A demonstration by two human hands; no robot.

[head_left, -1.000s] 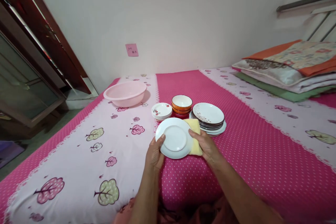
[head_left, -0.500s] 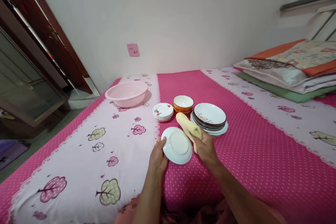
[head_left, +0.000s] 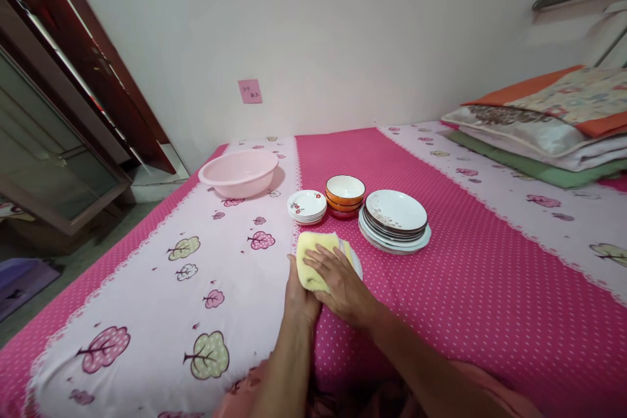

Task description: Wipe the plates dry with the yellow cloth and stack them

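Observation:
My left hand (head_left: 298, 290) is closed on the left edge of a small white plate (head_left: 358, 266). A yellow cloth (head_left: 311, 245) covers most of that plate, so only its right rim shows. On top of the cloth lies my right hand (head_left: 341, 282), fingers stretched out and spread, pressing it against the plate. Just beyond stand a stack of small flowered plates (head_left: 307, 204), several stacked orange bowls with white insides (head_left: 345, 191), and a pile of larger dark-rimmed plates (head_left: 396, 211) on white ones.
A pink plastic basin (head_left: 239, 173) stands at the back left of the bed, which has a pink and white patterned sheet (head_left: 441, 313). Folded bedding (head_left: 548, 130) is piled at the right. A white wall (head_left: 343, 39) rises behind, with a pink note (head_left: 250, 91) on it.
My right hand has brought the yellow cloth left onto the plate and now lies flat over it. The plate's bare underside, visible before, is mostly covered. My left hand keeps its hold.

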